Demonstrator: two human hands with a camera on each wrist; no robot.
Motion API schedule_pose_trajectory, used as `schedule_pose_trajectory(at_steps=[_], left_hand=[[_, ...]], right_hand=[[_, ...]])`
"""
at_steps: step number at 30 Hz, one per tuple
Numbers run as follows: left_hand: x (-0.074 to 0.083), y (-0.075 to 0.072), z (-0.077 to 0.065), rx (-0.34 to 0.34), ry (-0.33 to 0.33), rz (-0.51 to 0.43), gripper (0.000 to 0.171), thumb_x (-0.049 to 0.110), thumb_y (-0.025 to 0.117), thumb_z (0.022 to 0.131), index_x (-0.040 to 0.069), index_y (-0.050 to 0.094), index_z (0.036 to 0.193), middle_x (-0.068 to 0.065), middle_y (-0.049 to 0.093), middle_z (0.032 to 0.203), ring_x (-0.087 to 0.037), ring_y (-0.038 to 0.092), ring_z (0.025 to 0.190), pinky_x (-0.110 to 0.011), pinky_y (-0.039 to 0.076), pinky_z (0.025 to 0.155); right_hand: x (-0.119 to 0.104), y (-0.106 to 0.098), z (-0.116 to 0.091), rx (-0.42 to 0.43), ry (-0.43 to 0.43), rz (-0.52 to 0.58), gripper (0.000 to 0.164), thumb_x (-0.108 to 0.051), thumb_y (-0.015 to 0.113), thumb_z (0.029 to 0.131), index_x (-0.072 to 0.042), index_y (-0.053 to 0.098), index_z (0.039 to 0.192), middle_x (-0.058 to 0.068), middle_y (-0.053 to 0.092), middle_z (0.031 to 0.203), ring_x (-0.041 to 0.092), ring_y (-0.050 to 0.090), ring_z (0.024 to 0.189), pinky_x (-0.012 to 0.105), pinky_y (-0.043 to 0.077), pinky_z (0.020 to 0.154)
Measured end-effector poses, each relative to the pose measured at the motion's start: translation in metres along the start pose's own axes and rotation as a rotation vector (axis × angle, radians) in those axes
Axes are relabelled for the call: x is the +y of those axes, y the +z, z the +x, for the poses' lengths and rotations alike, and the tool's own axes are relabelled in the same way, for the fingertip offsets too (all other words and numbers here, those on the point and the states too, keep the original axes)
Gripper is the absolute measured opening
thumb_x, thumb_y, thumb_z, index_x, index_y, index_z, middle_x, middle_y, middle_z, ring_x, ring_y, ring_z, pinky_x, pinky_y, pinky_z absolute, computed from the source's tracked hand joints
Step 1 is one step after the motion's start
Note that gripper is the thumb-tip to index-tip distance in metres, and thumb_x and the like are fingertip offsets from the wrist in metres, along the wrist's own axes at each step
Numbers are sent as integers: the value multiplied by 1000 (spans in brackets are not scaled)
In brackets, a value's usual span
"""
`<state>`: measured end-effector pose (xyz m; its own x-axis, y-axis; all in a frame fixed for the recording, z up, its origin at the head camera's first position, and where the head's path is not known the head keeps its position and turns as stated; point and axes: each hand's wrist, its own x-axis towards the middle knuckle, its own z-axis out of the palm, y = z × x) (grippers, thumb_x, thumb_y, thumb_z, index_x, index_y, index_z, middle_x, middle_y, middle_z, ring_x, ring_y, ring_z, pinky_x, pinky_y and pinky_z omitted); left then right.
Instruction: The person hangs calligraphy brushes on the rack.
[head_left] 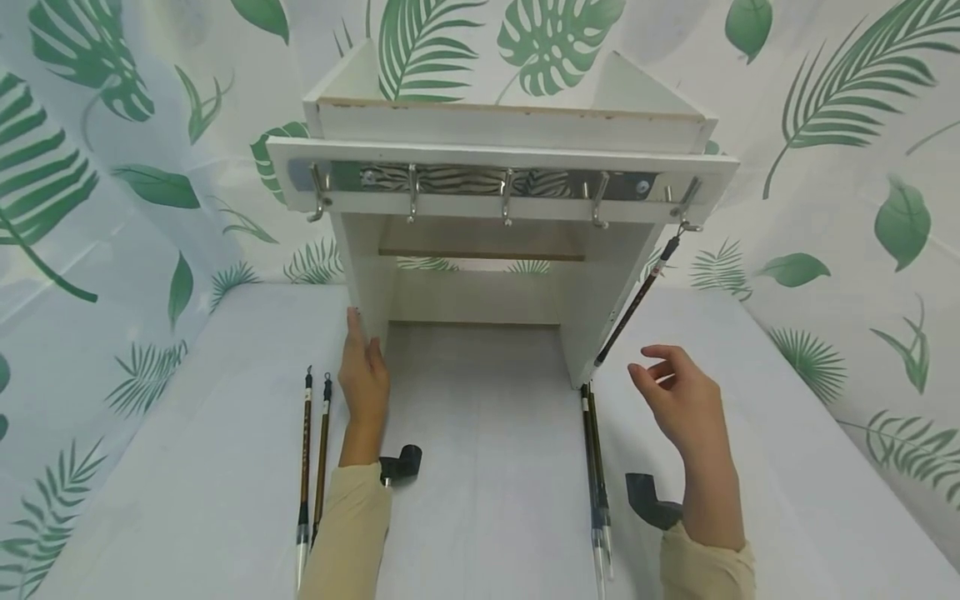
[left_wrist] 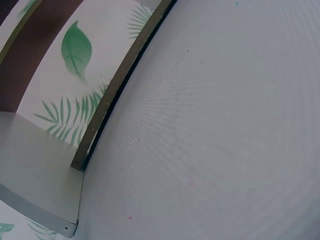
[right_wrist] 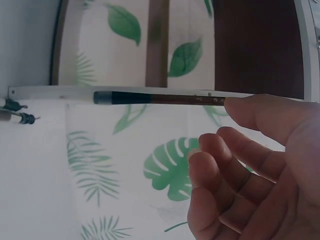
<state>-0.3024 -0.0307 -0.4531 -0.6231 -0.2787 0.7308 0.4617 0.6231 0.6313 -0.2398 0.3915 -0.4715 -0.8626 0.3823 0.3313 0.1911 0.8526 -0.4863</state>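
Note:
A brown-handled calligraphy brush (head_left: 637,304) hangs by its loop from the rightmost hook (head_left: 687,204) of a white shelf unit (head_left: 465,152), its lower end slanting toward the unit's right panel. Just right of it, my right hand (head_left: 678,400) is in the air with fingers loosely bent and nothing held. In the right wrist view, the thumb overlaps the brush (right_wrist: 175,99) but the other fingers stand apart from it. My left hand (head_left: 365,379) rests along the front edge of the left panel (head_left: 365,258), fingers straight. The left wrist view does not show that hand.
Two brushes (head_left: 305,450) lie on the white tabletop left of my left arm. Two more brushes (head_left: 595,475) lie near the right panel's foot. Several metal hooks (head_left: 507,196) line the unit's front rail. A leaf-patterned cloth (head_left: 840,250) hangs behind.

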Motion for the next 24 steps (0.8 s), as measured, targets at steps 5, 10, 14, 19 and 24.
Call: schedule_pose_trajectory(at_steps=[5, 10, 14, 19, 24], left_hand=[[-1, 1, 1, -1, 3, -1, 48, 6, 46, 94, 2, 32, 140, -25, 50, 128, -37, 52, 115, -47, 46, 92], [-2, 1, 0, -3, -1, 4, 48, 6, 46, 94, 2, 32, 140, -24, 50, 129, -37, 52, 115, -46, 45, 93], [-3, 1, 0, 7, 16, 8, 47, 6, 46, 94, 1, 33, 139, -25, 51, 127, -37, 53, 113, -46, 47, 91], [-5, 1, 0, 15, 24, 11, 47, 6, 46, 94, 2, 32, 140, -25, 51, 126, -37, 54, 111, -46, 48, 90], [-3, 1, 0, 6, 22, -5, 47, 7, 45, 95, 1, 32, 140, -25, 50, 128, -37, 53, 114, -47, 46, 91]], right_hand=[[11, 13, 5, -61, 5, -18, 62, -72, 39, 78, -37, 44, 129, -2, 56, 95, 20, 55, 82, 28, 42, 48], [-44, -25, -15, -229, 47, 17, 59, -62, 43, 85, -19, 50, 126, 7, 59, 98, 24, 58, 77, 29, 44, 47], [-110, -76, -36, -392, 92, 52, 42, -32, 47, 92, -1, 51, 121, 21, 60, 101, 27, 61, 77, 32, 47, 56], [-118, -77, -39, -487, 108, 28, 38, -23, 46, 91, 4, 52, 117, 24, 61, 100, 27, 61, 79, 34, 48, 60], [-113, -66, -38, -532, 116, 8, 37, -22, 47, 91, 5, 53, 115, 25, 61, 101, 30, 60, 81, 37, 49, 62]])
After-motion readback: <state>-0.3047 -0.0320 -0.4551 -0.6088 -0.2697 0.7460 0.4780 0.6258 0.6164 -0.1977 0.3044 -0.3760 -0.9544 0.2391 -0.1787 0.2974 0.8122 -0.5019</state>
